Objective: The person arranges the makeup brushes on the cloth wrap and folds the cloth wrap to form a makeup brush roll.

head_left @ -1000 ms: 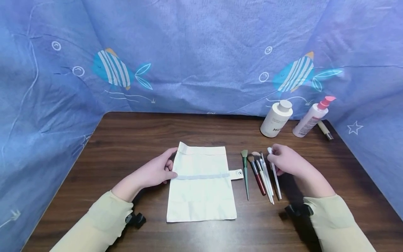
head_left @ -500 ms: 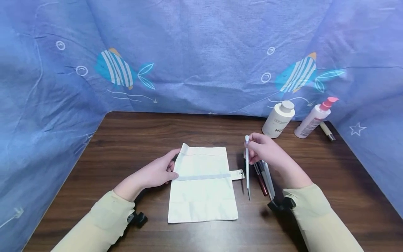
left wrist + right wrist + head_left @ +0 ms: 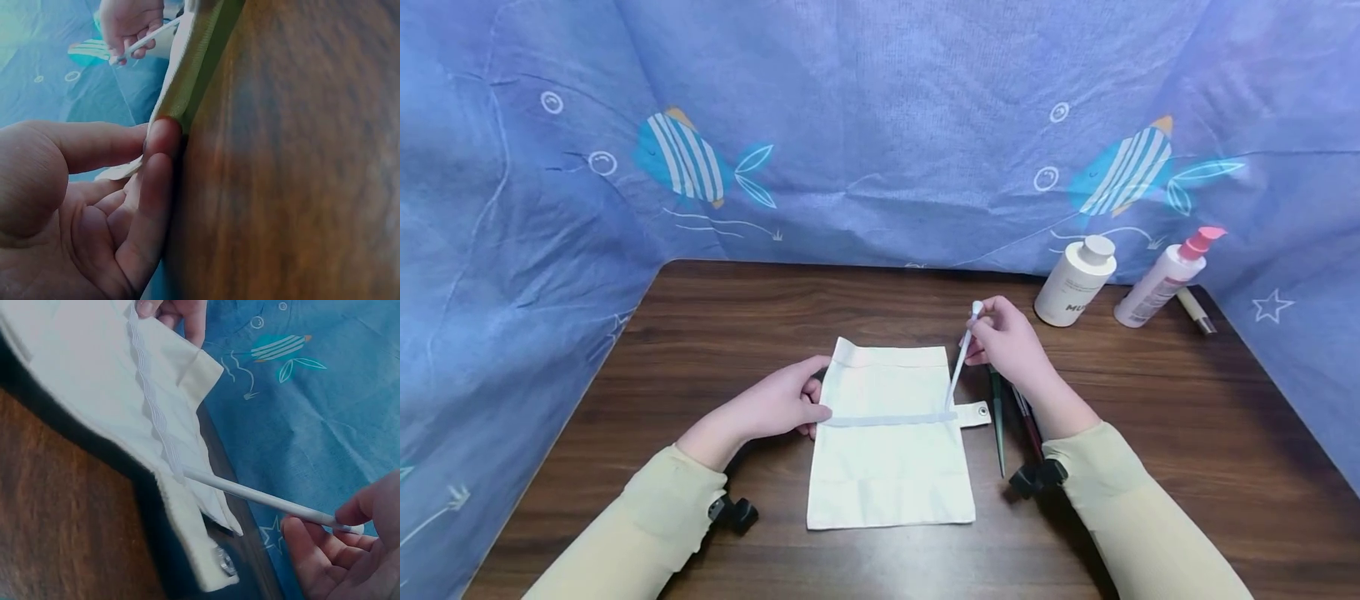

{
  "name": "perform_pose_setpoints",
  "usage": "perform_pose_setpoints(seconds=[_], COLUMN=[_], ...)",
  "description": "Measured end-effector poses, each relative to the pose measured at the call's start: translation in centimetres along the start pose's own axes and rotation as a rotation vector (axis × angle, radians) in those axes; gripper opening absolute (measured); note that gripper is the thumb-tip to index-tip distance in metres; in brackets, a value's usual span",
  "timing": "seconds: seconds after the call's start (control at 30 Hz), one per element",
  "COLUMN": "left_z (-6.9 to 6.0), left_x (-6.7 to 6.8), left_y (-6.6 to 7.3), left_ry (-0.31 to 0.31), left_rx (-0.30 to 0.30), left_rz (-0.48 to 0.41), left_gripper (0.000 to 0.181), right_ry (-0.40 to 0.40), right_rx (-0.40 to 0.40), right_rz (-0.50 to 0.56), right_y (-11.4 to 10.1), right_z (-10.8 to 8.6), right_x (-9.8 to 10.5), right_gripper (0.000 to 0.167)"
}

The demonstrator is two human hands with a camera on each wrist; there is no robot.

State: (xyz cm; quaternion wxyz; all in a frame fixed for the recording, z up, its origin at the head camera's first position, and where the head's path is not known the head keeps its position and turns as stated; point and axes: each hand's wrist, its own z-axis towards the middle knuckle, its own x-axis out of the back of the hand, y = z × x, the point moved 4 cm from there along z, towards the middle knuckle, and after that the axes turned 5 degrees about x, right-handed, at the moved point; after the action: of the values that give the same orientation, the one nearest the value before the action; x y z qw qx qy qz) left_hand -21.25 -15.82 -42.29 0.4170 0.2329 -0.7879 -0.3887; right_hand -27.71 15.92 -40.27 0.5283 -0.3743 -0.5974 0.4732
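Observation:
A white fabric brush roll (image 3: 891, 471) lies spread on the table, a grey elastic band (image 3: 887, 420) crossing its middle. My left hand (image 3: 782, 402) pinches its left edge, thumb on top and fingers beneath, as the left wrist view shows. Near the roll's upper right side, my right hand (image 3: 1006, 342) holds a slim white makeup brush (image 3: 962, 363) close to its top end. The brush slants down to the left. In the right wrist view its lower end meets the right end of the elastic; how far it sits under the band is hard to tell.
Right of the snap strap (image 3: 973, 414) lie a green brush (image 3: 997, 425) and a dark red brush (image 3: 1028, 423), partly hidden by my right arm. A white bottle (image 3: 1075, 282), a pink-pump bottle (image 3: 1167, 279) and a small tube (image 3: 1195, 310) are at the back right.
My right hand has lifted the white brush from the group on the right and carried it left to the roll's elastic. The left hand keeps its hold on the roll's edge.

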Motion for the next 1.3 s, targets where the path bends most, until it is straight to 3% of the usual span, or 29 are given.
perform_pose_setpoints(seconds=[0.27,0.5,0.77,1.0,1.3], left_z=[0.0,0.3,0.4,0.3,0.2], left_x=[-0.2,-0.7,-0.6,-0.6,-0.7], left_y=[-0.4,-0.1,-0.2,-0.3,-0.5], left_ry=[-0.001,0.014,0.014,0.013,0.013], left_rx=[0.020,0.024,0.034,0.037,0.037], left_rz=[-0.058,-0.063,-0.070,-0.072,-0.070], left_gripper=[0.067,0.073,0.075,0.075,0.075], right_ry=[-0.090,-0.142,-0.246,-0.354,-0.353], right_rx=[-0.046,-0.063,-0.078,-0.074,-0.010], right_rz=[-0.019,-0.117,-0.294,-0.375,-0.605], right_y=[0.4,0.8,0.7,0.7,0.1], right_z=[-0.1,-0.7,-1.3,-2.1,-2.4], right_x=[-1.2,-1.7,-2.3,-3.1,-3.3], right_gripper=[0.032,0.025,0.017,0.018,0.018])
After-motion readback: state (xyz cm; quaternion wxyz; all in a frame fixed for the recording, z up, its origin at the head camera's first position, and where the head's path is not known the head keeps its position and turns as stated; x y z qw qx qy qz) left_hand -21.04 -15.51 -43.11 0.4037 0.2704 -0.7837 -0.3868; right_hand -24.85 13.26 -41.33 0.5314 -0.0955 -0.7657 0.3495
